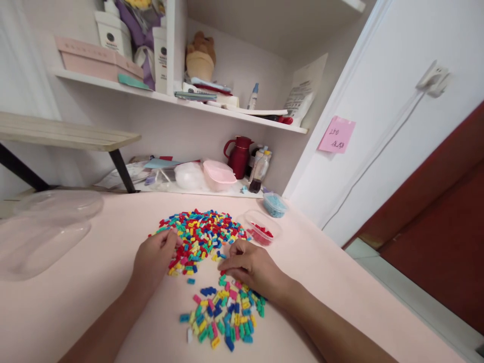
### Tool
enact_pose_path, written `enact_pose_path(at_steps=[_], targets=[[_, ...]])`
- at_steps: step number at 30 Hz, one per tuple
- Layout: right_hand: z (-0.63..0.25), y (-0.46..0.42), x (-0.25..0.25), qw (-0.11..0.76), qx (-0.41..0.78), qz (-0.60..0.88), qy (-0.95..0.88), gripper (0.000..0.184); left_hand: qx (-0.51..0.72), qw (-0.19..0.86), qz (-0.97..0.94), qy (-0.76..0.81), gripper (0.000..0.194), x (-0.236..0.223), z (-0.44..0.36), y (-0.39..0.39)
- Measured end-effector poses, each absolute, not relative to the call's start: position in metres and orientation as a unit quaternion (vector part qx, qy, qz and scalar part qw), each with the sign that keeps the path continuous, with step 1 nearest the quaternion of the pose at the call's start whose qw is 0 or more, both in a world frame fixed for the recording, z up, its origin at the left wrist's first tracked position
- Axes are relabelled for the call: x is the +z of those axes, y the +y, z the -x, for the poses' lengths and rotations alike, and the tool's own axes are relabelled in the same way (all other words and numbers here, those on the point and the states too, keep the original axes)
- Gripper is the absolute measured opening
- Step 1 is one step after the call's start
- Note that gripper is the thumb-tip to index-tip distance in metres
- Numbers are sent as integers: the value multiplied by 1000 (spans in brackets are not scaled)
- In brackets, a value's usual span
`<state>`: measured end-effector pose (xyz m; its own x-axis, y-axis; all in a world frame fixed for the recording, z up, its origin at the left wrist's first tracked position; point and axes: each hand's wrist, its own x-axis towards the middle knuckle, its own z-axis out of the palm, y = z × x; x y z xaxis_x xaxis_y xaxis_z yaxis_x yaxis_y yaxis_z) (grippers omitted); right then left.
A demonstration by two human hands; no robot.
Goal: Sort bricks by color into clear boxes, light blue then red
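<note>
A large heap of small colourful plastic bricks (206,229) lies on the pale pink table. Nearer to me is a smaller, looser group of the same bricks (227,315), with few red ones in it. My left hand (155,254) rests at the left edge of the large heap, its fingers curled closed; what they hold, if anything, is hidden. Between the two groups, my right hand (251,264) is closed with thumb and fingertips together. A red brick (223,273) shows right by its fingertips; I cannot tell whether they grip one.
Behind my right hand stands a clear tub (264,232) with red bricks inside. Farther back is a tub of light blue pieces (275,204). Clear plastic containers (45,242) lie at left, by a wooden stand (68,132). A red jug (239,156) and bottles stand under the shelf.
</note>
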<state>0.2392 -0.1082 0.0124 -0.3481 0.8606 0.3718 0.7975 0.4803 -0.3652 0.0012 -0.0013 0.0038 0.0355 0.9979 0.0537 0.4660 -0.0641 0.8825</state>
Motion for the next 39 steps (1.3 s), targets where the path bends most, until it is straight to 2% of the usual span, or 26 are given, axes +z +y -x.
enact_pose_path(at_steps=[7,11,16,20,23,26,29,36,39], targets=[[-236,-109,17,276,72,501,-817,13,375,361,-623,585,36,5,-1,-3],[-243,-113,31,344,25,501,-794,15,376,366,-622,581,37,4,-1,-2],[-275,-115,48,440,-52,576,-687,15,378,370,-619,581,37,5,0,-3],[-303,-111,47,472,-104,645,-592,20,369,353,-623,592,40,10,-1,-6],[-306,-109,43,479,-93,662,-569,28,369,356,-622,591,39,13,-1,-7],[-289,-113,43,480,-53,626,-613,25,375,359,-624,585,38,14,-2,-7],[-259,-119,46,442,12,557,-703,30,378,356,-627,581,36,12,-2,-6],[-216,-120,32,190,80,491,-846,70,378,334,-646,572,41,5,-1,-4],[-214,-114,26,150,73,518,-839,68,376,330,-649,572,42,4,-1,-4]])
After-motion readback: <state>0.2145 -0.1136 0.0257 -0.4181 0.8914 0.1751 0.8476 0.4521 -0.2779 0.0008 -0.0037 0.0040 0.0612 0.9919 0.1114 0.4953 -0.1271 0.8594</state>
